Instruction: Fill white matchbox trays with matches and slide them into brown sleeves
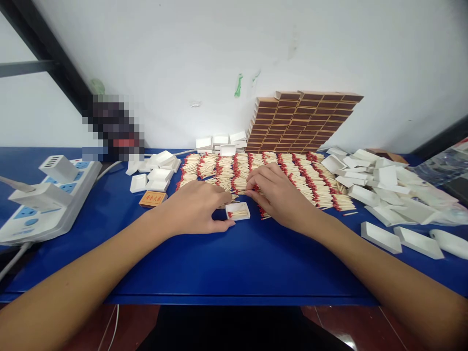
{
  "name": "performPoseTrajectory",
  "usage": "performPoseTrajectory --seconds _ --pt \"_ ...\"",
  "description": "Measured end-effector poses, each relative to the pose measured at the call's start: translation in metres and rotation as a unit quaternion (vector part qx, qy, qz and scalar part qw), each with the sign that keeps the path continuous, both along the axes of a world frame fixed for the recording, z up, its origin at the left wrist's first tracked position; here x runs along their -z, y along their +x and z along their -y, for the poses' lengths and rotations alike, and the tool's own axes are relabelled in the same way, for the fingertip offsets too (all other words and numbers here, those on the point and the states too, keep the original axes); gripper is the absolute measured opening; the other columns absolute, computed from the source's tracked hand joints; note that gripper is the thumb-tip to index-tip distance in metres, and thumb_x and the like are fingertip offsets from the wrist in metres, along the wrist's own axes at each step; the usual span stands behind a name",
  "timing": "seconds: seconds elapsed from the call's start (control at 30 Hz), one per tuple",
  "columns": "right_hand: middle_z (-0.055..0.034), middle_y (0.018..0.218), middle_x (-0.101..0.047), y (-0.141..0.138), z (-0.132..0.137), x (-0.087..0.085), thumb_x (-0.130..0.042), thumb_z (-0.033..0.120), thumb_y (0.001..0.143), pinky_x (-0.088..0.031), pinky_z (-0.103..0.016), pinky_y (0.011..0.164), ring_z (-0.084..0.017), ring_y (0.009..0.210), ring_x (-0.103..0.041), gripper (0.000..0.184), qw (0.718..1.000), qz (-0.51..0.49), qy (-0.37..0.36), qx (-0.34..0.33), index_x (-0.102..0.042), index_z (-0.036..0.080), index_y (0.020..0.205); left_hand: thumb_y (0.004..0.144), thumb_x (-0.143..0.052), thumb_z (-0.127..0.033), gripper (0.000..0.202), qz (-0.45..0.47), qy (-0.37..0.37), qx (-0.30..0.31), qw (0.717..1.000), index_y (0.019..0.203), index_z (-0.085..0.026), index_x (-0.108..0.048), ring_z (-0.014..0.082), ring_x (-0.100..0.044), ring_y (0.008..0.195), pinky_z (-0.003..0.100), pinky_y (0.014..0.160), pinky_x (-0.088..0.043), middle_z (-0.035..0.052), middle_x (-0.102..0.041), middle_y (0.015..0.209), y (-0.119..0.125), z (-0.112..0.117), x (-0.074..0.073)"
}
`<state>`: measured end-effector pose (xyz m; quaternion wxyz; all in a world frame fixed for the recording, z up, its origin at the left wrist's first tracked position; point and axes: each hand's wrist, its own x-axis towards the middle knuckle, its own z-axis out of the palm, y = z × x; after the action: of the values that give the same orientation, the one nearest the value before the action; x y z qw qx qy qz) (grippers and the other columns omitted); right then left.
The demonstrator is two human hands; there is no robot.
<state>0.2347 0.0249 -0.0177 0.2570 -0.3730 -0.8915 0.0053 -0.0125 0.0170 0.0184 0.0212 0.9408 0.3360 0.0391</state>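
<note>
A small white matchbox tray [244, 217] lies on the blue table with a few red-headed matches [237, 213] inside. My left hand [199, 207] grips its left end between thumb and fingers. To the right, my right hand [276, 195] reaches over the rows of matches [234, 173], fingers bent and tips close together at the match heads. Whether a match sits between those fingertips is too small to make out. An orange matchbox [152, 198] with printed characters rests left of my left hand.
Stacked matchboxes [298, 122] form a wall at the back. White trays [159, 170] sit in a group at left, and a large pile of white trays [380, 183] spreads at right. A power strip [54, 209] with plugs and cables lies at far left. The table's front edge [241, 300] runs nearest me.
</note>
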Motion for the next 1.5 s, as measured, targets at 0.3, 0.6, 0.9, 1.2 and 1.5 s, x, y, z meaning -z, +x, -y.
performPoseTrajectory --seconds 0.3,0.6,0.9,1.2,1.5 --pt "-0.0128 0.102 -0.063 0.004 -0.005 0.004 -0.047 0.021 0.106 -0.045 -0.048 0.092 -0.029 0.102 -0.049 0.016 0.999 0.016 -0.028 0.004 -0.056 0.022 0.093 0.094 -0.066 -0.049 0.033 0.003 0.005 0.002 1.0 0.105 -0.019 -0.073 0.0242 -0.074 0.089 0.033 0.066 -0.043 0.0044 -0.078 0.096 -0.002 -0.002 0.004" --pt "-0.0128 0.103 -0.065 0.004 -0.001 0.0 -0.05 0.022 0.106 -0.046 -0.047 0.096 -0.028 0.105 -0.051 0.019 0.998 0.053 -0.032 -0.032 -0.062 0.021 0.09 0.091 -0.067 -0.047 0.032 0.012 -0.013 0.006 1.0 0.107 -0.02 -0.075 0.0225 -0.072 0.084 0.034 0.066 -0.044 0.0033 -0.078 0.096 0.0 0.003 0.0" --pt "-0.0122 0.105 -0.063 0.004 0.001 0.0 -0.051 0.022 0.106 -0.045 -0.046 0.097 -0.029 0.106 -0.05 0.014 0.998 0.056 -0.033 -0.024 -0.061 0.021 0.095 0.092 -0.066 -0.048 0.033 0.012 -0.011 0.008 1.0 0.106 -0.019 -0.075 0.0217 -0.072 0.084 0.033 0.066 -0.042 0.0035 -0.078 0.096 0.001 0.002 0.001" --pt "-0.0129 0.106 -0.064 0.001 0.002 -0.002 -0.049 0.021 0.107 -0.046 -0.046 0.097 -0.029 0.106 -0.051 0.019 0.998 0.046 -0.028 -0.015 -0.06 0.021 0.091 0.093 -0.066 -0.048 0.033 0.003 -0.011 0.0 1.0 0.107 -0.019 -0.074 0.0231 -0.072 0.087 0.033 0.067 -0.042 0.0036 -0.078 0.097 0.002 0.002 0.001" --pt "-0.0124 0.12 -0.062 -0.004 0.025 -0.008 -0.052 0.024 0.107 -0.045 -0.047 0.105 -0.027 0.121 -0.049 0.012 0.997 0.008 -0.049 -0.065 -0.06 0.02 0.099 0.094 -0.065 -0.049 0.032 0.005 0.012 0.006 1.0 0.099 -0.018 -0.072 0.0224 -0.071 0.081 0.033 0.063 -0.038 0.0031 -0.076 0.091 0.001 0.001 0.003"
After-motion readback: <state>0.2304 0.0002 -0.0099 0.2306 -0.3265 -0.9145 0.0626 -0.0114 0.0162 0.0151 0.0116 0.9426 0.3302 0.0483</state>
